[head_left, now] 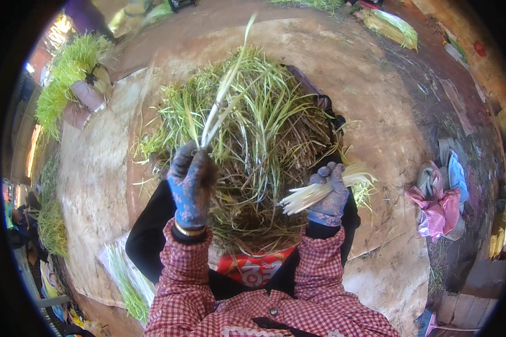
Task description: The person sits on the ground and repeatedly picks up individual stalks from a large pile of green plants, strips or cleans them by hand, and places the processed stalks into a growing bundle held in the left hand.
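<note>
A large heap of long green stalks with brownish lower ends (247,123) lies between my knees. Over its near left side, my left hand (190,182), in a blue patterned glove dirty at the fingers, pinches a few pale stalks with long thin leaves (222,101) that point up and away. My right hand (330,196), gloved the same way, is closed round a bundle of pale, cleaned-looking stalks (306,196) at the heap's near right. The bundle lies crosswise, its white ends to the left and leafy tips to the right.
Dirty sheeting (388,129) covers the floor around the heap. An upright bunch of greens (73,73) stands far left, and wrapped greens (129,275) lie near left. Another bundle (391,28) is far right. Crumpled cloths (436,196) lie right. Red printed material (256,267) shows between my legs.
</note>
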### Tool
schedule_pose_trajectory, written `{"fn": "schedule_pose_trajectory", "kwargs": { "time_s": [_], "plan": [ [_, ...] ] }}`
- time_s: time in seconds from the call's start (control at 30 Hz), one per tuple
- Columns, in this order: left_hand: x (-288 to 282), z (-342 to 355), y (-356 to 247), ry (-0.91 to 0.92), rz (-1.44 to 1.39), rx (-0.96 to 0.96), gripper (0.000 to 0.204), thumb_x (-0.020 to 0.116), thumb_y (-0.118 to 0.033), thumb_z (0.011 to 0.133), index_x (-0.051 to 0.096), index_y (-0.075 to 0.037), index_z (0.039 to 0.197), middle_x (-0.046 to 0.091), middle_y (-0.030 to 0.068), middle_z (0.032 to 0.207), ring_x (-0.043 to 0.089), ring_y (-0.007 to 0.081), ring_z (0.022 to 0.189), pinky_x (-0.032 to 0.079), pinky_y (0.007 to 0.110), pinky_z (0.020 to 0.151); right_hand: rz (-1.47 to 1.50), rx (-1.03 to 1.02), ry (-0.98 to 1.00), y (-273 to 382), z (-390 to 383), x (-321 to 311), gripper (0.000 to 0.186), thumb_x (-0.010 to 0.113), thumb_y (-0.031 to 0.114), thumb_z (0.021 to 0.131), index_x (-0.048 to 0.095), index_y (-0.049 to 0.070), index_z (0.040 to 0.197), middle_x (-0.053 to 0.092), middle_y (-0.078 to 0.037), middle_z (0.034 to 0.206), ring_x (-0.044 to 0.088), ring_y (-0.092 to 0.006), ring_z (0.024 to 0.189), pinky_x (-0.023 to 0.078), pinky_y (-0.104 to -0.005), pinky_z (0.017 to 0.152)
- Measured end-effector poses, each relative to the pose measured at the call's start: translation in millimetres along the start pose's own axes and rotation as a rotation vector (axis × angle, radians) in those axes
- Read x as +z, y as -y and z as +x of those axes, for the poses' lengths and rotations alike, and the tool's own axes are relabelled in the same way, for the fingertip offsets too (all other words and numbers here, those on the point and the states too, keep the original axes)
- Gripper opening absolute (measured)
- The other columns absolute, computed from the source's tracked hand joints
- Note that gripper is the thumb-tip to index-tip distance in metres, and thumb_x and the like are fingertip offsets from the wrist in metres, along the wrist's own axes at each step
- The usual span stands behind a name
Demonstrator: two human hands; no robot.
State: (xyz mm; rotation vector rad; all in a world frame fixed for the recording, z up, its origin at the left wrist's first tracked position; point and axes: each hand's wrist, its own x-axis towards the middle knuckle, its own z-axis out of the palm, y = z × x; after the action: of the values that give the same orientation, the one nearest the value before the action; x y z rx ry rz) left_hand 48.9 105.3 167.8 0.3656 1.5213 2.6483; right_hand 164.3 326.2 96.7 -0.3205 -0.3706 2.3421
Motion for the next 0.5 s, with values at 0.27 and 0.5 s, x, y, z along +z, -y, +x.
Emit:
{"fn": "schedule_pose_trajectory", "kwargs": {
  "time_s": [0.27,0.5],
  "plan": [
    [32,-30,69,-0.035,-0.061,-0.226,0.010,0.065,-0.006,0.087,0.063,-0.002,0.095,0.066,0.0063,0.079,0.061,0.0154,0.065,0.048,0.027,0.056,-0.242,0.122,-0.025,-15,-1,4,0.022,0.072,0.004,0.078,0.057,0.011,0.093,0.066,-0.013,0.092,0.065,-0.0223,0.077,0.050,-0.0313,0.059],
    [43,-50,106,-0.026,0.050,-0.288,0.013,0.065,0.000,0.085,0.061,-0.004,0.097,0.068,0.0079,0.083,0.064,0.0140,0.067,0.050,0.024,0.056,-0.797,0.218,-0.099,-17,-2,8,0.038,0.081,0.016,0.072,0.063,0.001,0.102,0.068,-0.007,0.080,0.068,-0.0181,0.073,0.053,-0.0293,0.061]
  ]
}}
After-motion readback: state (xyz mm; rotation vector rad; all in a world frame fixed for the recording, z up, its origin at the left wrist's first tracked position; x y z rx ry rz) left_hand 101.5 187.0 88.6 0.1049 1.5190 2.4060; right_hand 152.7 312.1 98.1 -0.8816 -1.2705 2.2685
